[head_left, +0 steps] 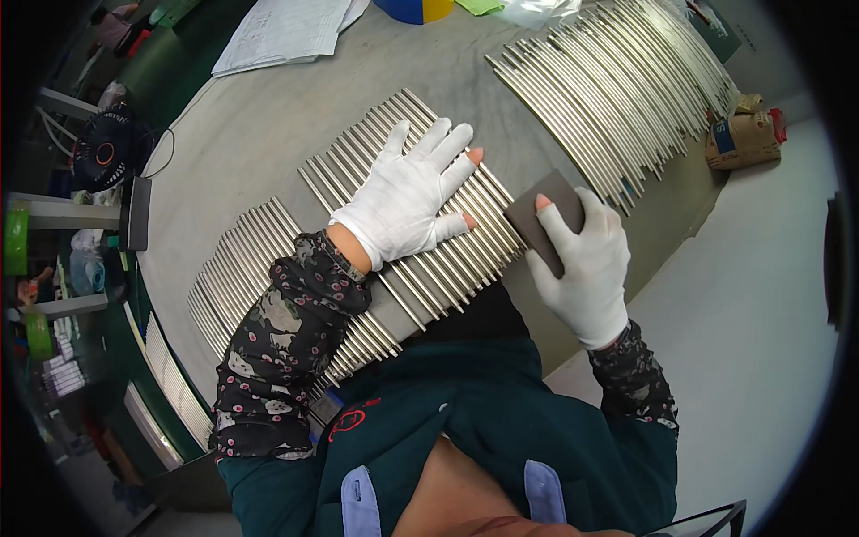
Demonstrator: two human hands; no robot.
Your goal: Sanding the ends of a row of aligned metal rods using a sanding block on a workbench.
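head view: person stood over a grey bench, both hands in white gloves with some fingertips cut off.
left hand (407, 192): lay flat with fingers spread, pressing down on the middle rods (447, 242); it gripped nothing.
right hand (586, 264): was clamped on a dark pad (541, 219), bare fingertip on top of it, the pad's near edge touching the right ends of the middle rods.
middle rods: lay side by side in a tight row on the bench (268, 125), running from upper left to lower right, under the left palm.
step in hand: judged as rubbing the rod ends with the pad while the left hand pinned the row so it could not roll.
next move: would call for steady downward pressure from the left palm and a stroke of the pad along the row's edge, keeping the rods flush.
near rods (242, 259): a second row sat just left of the sleeve, partly hidden by it.
far rods (626, 80): a bigger fan lay well apart at upper right.
beyond: papers (282, 31) at the far edge, a fan (106, 152) off to the left, a brown packet (743, 139) at right.
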